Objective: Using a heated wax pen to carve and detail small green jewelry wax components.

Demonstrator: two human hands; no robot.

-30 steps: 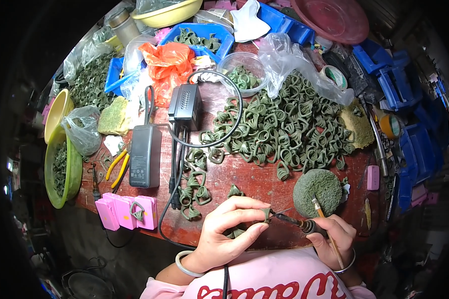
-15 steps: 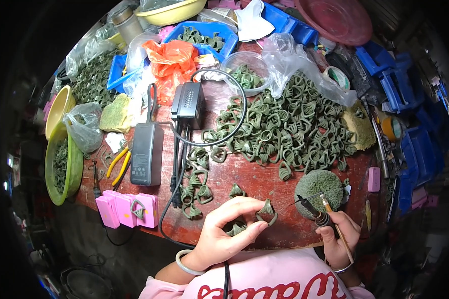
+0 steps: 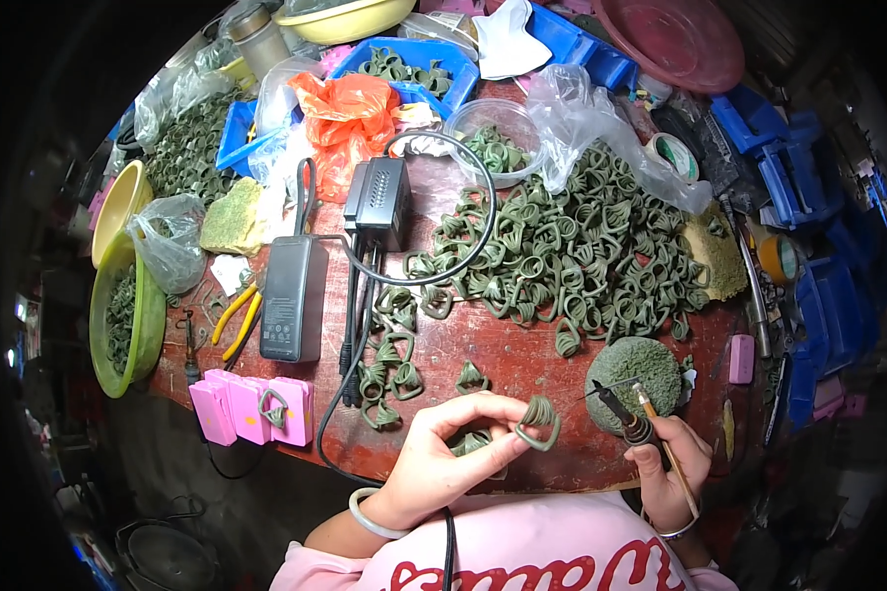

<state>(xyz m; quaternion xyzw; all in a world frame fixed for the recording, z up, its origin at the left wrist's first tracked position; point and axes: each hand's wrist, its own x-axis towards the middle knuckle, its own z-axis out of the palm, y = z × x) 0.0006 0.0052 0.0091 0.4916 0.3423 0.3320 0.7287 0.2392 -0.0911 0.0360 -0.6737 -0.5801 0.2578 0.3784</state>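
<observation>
At far left, yellow-green basin (image 3: 155,340) with small dark green pieces inside. Next, pink blocks (image 3: 217,414), one bearing a ring, below yellow-handled pliers (image 3: 235,320) and a black power adapter (image 3: 294,300), unchanged in arrangement. Then loose rings (image 3: 404,380) beside black cables.

Left hand (image 3: 439,458): pinches one green ring (image 3: 539,424) between thumb and index finger, just over the near edge of the red table (image 3: 522,355). Now tilted to the right with its ridged band in view; half a second earlier, peak upward. Farther back, large heap of similar rings (image 3: 581,256).

Right hand (image 3: 675,468): closed around both a black pen-like tool (image 3: 637,427) and a thin brush (image 3: 652,415), tips in front of a round green pad (image 3: 650,364). Against one second ago, well apart from the ring rather than up against it.

At far right, blue bins (image 3: 823,305).
</observation>
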